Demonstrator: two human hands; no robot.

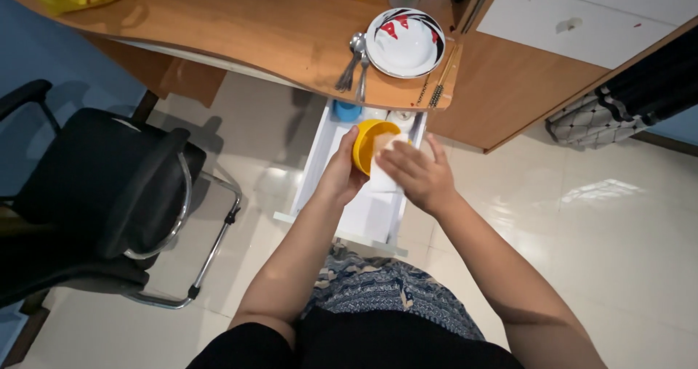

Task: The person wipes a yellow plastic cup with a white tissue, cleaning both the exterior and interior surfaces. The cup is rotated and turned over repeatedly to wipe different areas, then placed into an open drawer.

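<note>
A yellow bowl (372,143) is gripped by the left hand (342,171) above the open white drawer (320,167), tilted on its side, its opening turned to the right. A white cloth (384,174) is pressed against it by the right hand (416,174), fingers closed on it. Farther, a plate (404,43) and spoons (355,60) are seen on the wooden desk (240,20).

A glossy yellow plastic bowl (373,145) is being held over a smooth white drawer (320,167). Matt wood grain is being shown by the counter (254,27), shiny metal by the spoons (356,60), glazed ceramic by the plate (405,42).
</note>
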